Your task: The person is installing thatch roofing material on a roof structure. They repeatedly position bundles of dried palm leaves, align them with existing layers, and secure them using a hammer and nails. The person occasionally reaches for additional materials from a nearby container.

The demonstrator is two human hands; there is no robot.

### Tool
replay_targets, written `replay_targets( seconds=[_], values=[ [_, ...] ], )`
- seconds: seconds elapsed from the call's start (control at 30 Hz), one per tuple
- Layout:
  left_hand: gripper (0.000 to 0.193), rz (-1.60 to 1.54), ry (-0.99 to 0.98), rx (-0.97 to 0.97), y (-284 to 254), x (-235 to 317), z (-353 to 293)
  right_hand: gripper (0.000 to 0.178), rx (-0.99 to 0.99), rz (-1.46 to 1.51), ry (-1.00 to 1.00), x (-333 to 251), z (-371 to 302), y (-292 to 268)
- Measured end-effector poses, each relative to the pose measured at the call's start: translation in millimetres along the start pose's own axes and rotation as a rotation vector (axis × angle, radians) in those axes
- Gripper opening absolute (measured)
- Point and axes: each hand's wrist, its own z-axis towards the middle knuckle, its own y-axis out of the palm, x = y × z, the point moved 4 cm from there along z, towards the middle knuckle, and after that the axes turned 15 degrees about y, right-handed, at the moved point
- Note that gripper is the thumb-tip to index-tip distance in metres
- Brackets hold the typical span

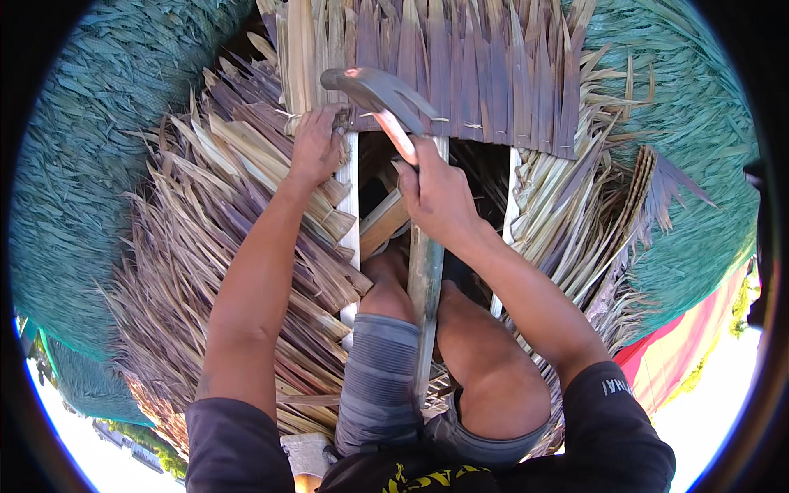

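Note:
My right hand (438, 197) is wrapped round the handle of a claw hammer (374, 92). The hammer's dark metal head is raised over the lower edge of a dry palm-leaf thatch panel (468, 78), its striking face toward the left. At that panel's lower left corner is my left hand (316, 150), fingers bent and pressed together beside the top of a pale wooden batten (349, 214). Whether a nail sits between those fingertips is too small to tell. Stitching runs along the panel's lower edge.
An upright wooden post (425, 287) stands between my legs in the roof opening, with a slanting timber (382, 223) behind it. Layered leaf thatch (222, 246) slopes away on both sides. Green woven thatch (82, 189) lies beyond, and red sheeting (682, 345) shows lower right.

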Motion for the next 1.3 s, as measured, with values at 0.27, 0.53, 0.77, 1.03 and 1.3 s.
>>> replay_targets(
  seconds=[0.27, 0.53, 0.77, 1.03, 1.3],
  values=[
    [0.054, -0.001, 0.027, -0.005, 6, -6, -1, 0.020, 0.116, -0.063, -0.070, 11, 10, 4],
    [0.059, -0.042, 0.011, -0.036, 3, -10, 4, 0.025, 0.001, -0.248, 0.083, 16, 23, 4],
    [0.021, -0.191, -0.113, 0.368, -6, 100, 6, 0.028, -0.162, 0.858, 0.182, 32, 4, -20],
    [0.037, -0.290, 0.005, 0.296, 22, 190, 23, 0.056, -0.404, 1.646, 0.576, 81, -1, -28],
    [0.021, -0.257, 0.059, 0.010, 52, 199, 20, 0.030, -0.240, 1.743, 0.643, 115, -18, -20]
  ],
)
